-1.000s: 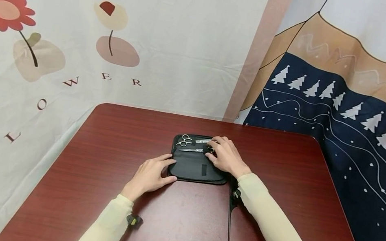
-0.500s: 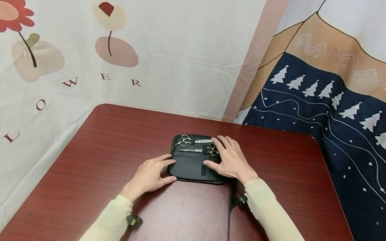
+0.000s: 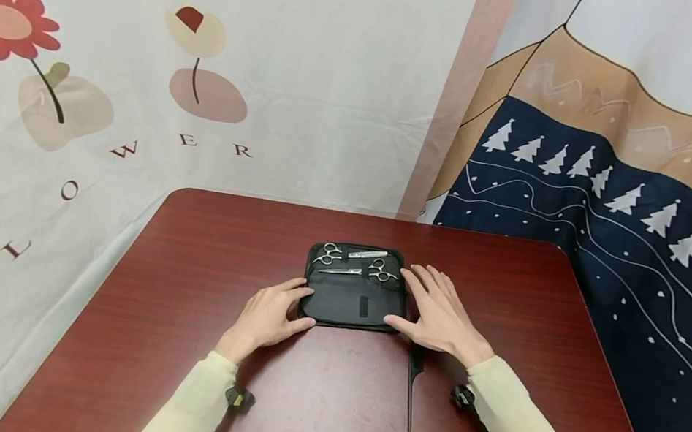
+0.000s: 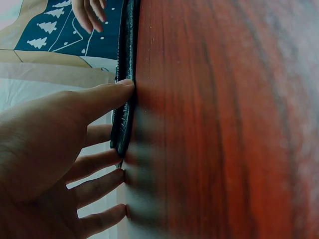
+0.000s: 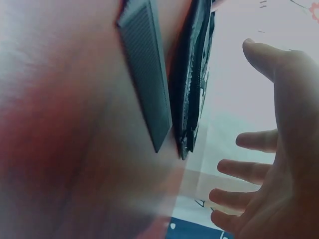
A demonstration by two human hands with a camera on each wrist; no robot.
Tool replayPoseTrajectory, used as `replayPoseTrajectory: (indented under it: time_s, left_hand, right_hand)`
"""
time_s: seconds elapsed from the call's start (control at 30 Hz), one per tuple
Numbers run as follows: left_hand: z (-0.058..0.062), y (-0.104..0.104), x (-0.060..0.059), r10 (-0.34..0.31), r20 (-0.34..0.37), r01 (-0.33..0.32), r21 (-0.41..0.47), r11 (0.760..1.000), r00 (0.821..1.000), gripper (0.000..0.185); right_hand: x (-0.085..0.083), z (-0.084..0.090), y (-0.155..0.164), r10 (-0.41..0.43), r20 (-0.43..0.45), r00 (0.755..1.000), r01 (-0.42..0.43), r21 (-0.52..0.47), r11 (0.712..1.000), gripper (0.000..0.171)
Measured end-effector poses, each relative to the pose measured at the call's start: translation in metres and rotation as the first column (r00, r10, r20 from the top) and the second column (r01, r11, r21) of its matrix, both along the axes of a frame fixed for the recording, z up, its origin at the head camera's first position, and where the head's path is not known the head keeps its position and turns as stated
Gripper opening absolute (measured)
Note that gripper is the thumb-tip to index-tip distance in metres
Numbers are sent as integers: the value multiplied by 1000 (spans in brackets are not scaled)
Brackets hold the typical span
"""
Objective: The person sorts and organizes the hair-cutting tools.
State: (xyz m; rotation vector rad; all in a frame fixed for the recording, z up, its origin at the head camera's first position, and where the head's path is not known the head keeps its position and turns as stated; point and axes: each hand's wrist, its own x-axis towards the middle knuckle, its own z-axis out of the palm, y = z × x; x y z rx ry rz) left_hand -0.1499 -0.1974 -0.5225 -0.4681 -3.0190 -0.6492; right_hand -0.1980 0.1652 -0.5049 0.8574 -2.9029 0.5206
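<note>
A black fabric case [image 3: 353,298] lies open and flat at the middle of a dark red table [image 3: 169,339], two pairs of silver scissors [image 3: 340,256] tucked along its far edge. Its long side runs left to right. The left hand [image 3: 268,317] rests relaxed, fingertips touching the case's left edge. The right hand [image 3: 438,316] lies spread and empty just beside its right edge, over a black comb [image 3: 411,387] that points toward the person. Printed cloths [image 3: 209,56] hang behind.

Curtained room, printed backdrops [image 3: 276,51]
</note>
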Motion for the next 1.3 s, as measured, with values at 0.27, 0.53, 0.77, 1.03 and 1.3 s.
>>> replayPoseTrajectory:
  time_s: [0.27,0.53,0.77,1.03,1.3]
  left_hand:
    - [1,0,0,0,-1,0,-3,1000,1000,60]
    - [0,1,1,-1,-18,1,6,1000,1000,59]
    - [0,1,0,-2,-5,2,5,1000,1000,61]
    - [-1,0,1,2,3,-2,11,1000,1000,61]
    - [-1,0,0,6,7,-7,16,1000,1000,61]
  right_hand:
    - [25,-3,14,-19,-22,1000,18,-9,1000,100]
    - [58,-13,22,-53,-25,998,52,-38,998,101]
    - [80,-22,29,-81,-68,994,81,-5,997,103]
    - [99,-26,32,-109,-87,990,113,46,993,96]
    - [104,-27,29,-103,-163,981,121,101,987,84]
